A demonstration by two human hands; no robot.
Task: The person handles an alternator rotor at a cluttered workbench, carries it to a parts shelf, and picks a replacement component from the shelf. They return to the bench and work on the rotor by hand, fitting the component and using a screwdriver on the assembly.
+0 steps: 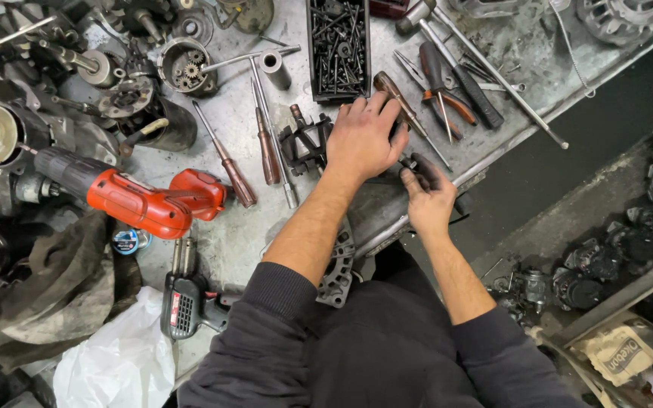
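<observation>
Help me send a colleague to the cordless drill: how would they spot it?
Start at the grey metal workbench. Look to its left side, beside the screwdrivers with brown handles. The cordless drill lies flat there, the only bright red-orange tool, with a black chuck end.

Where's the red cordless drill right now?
In the head view the red cordless drill lies on the bench's left side, left of the left hand, beside two brown-handled screwdrivers.

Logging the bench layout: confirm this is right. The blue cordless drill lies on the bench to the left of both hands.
Not right. The cordless drill is red, not blue, as the head view shows. It does lie on the bench to the left of the left hand and right hand.
</observation>
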